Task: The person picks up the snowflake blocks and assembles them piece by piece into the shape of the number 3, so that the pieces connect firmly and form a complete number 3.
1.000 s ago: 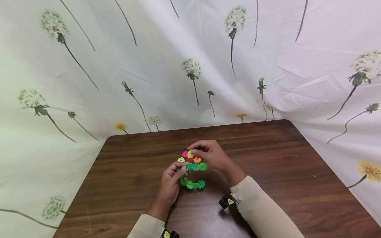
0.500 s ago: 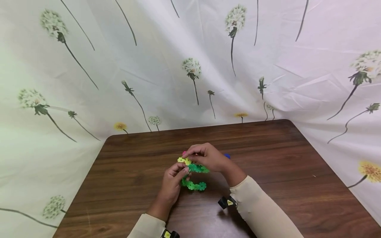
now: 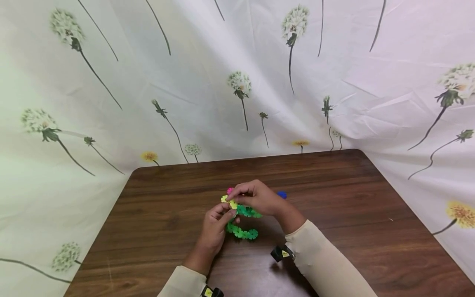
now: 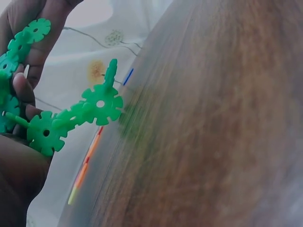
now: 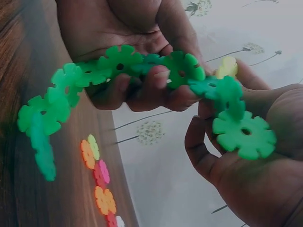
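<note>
A curved chain of green flower-shaped interlocking discs (image 3: pixel 243 234) hangs from my left hand (image 3: pixel 215 227), whose thumb and fingers grip it near its middle. In the right wrist view the green chain (image 5: pixel 120 64) runs across the left fingers. My right hand (image 3: pixel 263 199) pinches a yellow disc (image 3: pixel 233 204) at the chain, beside the left fingertips. Only part of that yellow disc (image 5: pixel 227 67) shows behind the chain in the right wrist view. Whether it is slotted into a green disc, I cannot tell. The chain's far end (image 5: pixel 246 135) lies near the right palm.
Loose discs lie flat on the brown wooden table (image 3: pixel 334 214) beyond the hands: a yellow one (image 3: pixel 224 199), a pink one (image 3: pixel 229 190) and a blue one (image 3: pixel 282 194). Orange discs (image 5: pixel 105 201) and a red disc (image 5: pixel 99 175) show from the right wrist. A floral cloth (image 3: pixel 208 82) hangs behind.
My right hand has moved left and down, bringing the yellow disc to the chain at the left fingers. The chain has shifted slightly. The blue disc has come into fuller view.
</note>
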